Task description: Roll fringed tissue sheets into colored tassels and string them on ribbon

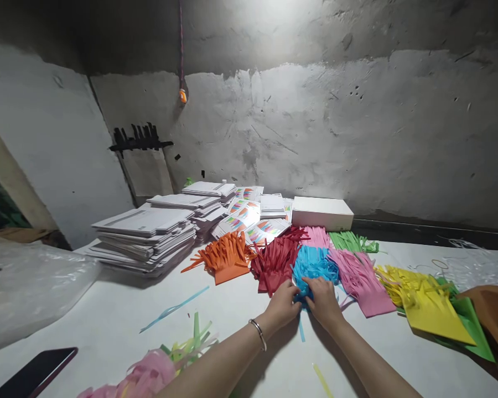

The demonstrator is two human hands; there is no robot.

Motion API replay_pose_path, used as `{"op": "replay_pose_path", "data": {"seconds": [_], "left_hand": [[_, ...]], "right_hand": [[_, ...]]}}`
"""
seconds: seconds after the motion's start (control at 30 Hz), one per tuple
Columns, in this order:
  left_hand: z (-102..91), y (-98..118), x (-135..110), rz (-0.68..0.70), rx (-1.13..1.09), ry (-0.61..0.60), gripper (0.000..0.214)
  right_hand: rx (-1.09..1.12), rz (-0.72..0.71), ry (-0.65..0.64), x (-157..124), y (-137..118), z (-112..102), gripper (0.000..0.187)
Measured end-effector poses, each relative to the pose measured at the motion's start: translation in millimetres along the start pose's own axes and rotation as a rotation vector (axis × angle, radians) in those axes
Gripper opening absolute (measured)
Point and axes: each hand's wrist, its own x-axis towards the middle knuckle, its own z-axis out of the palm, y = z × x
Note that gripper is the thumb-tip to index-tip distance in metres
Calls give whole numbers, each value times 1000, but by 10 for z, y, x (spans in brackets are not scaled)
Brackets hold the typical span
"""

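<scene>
Both my hands meet at the near edge of a blue fringed paper stack (pixel 314 264) on the white table (pixel 120 315). My left hand (pixel 283 305), with a metal bangle on its wrist, pinches the stack's left corner. My right hand (pixel 322 301) has its fingers curled over the same blue paper. A red fringed stack (pixel 274 262) lies just left of the blue one, and a pink one (pixel 361 279) just right. An orange stack (pixel 227 256) sits further left, with yellow (pixel 423 301) and green (pixel 473 326) sheets to the right.
Piles of white folded cards (pixel 145 237) stand at the back left, with printed cards (pixel 249 221) and a white box (pixel 321 213) behind the coloured stacks. A dark phone (pixel 35 373) lies at the near left. Loose paper strips (pixel 174 308) and plastic wrap (pixel 25 287) lie on the left.
</scene>
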Motion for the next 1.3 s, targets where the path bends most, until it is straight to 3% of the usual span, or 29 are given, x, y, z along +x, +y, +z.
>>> {"op": "replay_pose_path", "data": {"seconds": [0.07, 0.2, 0.27, 0.33, 0.43, 0.47, 0.63, 0.97, 1.3], "left_hand": [[31, 25, 32, 24, 17, 3, 16], [17, 42, 37, 94, 17, -11, 14], [-26, 29, 13, 117, 19, -28, 13], [-79, 2, -5, 107, 31, -25, 14], [-145, -51, 11, 56, 71, 12, 17], [-157, -66, 29, 42, 89, 21, 17], [-154, -51, 144, 74, 192, -60, 20], [-260, 139, 339, 205, 495, -299, 26], [-162, 330, 424, 277, 709, -363, 28]], "right_hand": [[-12, -23, -2, -7, 2, -70, 36], [-41, -200, -83, -7, 32, -266, 75], [-69, -307, -158, -12, 53, -352, 85], [-127, -340, -208, -28, 67, -408, 69], [-252, -273, -232, -75, 66, -434, 20], [-290, -241, -234, -94, 61, -430, 16], [-398, -146, -237, -168, 55, -343, 21], [-405, -297, -142, -266, 154, -157, 11], [-357, -352, -31, -340, 191, 26, 8]]}}
